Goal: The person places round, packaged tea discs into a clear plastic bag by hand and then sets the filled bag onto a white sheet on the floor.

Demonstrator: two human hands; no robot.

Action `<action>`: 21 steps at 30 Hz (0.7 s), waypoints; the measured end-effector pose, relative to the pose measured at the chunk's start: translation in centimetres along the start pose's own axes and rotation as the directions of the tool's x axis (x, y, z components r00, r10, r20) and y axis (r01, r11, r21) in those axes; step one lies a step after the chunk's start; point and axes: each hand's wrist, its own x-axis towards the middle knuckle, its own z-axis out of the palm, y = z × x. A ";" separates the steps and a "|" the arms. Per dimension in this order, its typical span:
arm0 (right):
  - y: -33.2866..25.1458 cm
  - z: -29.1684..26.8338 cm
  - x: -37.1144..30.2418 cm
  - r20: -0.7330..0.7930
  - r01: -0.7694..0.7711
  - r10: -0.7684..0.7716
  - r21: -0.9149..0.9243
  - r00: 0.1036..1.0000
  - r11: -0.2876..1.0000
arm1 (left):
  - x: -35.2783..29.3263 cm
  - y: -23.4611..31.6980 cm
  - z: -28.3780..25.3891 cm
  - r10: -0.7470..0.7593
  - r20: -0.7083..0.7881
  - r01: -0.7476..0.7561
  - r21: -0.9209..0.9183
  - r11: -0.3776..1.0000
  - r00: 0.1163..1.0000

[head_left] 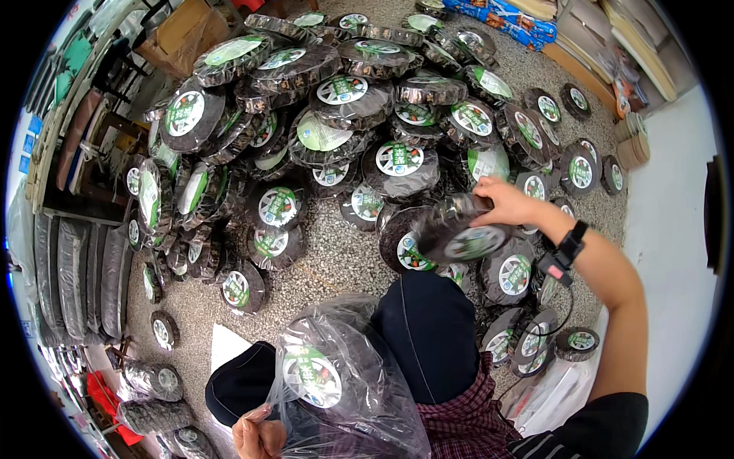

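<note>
My right hand (505, 205) grips the rim of a dark round disc (440, 229) wrapped in clear plastic, with a green and white label. The disc is tilted and slightly blurred, raised above other discs on the floor. My left hand (258, 437) is closed on the edge of a large clear plastic bag (359, 413) at my lap. Inside the bag lies a similar disc, its round label (312, 377) showing through the film. My dark-clothed knee (424, 336) is to the right of the bag.
A big heap of similar discs (352, 92) covers the speckled floor (329, 264) ahead; more lie loose to the right. Shelving (73, 161) and dark wrapped bundles (73, 275) stand at left. A cardboard box (183, 34) is at the back left, a white wall (677, 176) at right.
</note>
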 end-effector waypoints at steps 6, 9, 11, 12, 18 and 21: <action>2.6 16.9 1.1 0.134 -0.552 0.550 0.406 0.824 0.728 | -1.2 0.5 -0.1 0.044 -0.021 -0.041 0.115 0.993 0.999; -2.6 16.4 -0.9 -0.385 -0.331 0.353 0.125 0.853 0.935 | -2.5 0.9 -0.3 0.076 -0.054 -0.072 0.075 0.995 0.996; -7.8 8.9 -3.2 -0.416 -0.079 0.068 -0.011 0.907 0.997 | -3.5 -1.0 -2.4 0.281 0.045 -0.271 -0.151 0.951 0.959; -9.9 5.3 -4.5 -0.469 -0.013 -0.038 -0.105 0.883 0.994 | -3.6 -0.5 -2.1 0.258 -0.003 -0.251 -0.237 0.939 0.966; -21.0 -3.0 -10.8 -0.769 0.424 0.109 0.457 0.630 0.782 | -3.9 -0.2 -1.1 0.158 -0.009 -0.152 -0.330 0.932 0.987; -26.9 2.1 -13.1 -0.692 0.444 -0.151 0.265 0.705 0.856 | -2.3 -0.6 -1.7 0.126 -0.019 -0.114 -0.570 0.814 0.992</action>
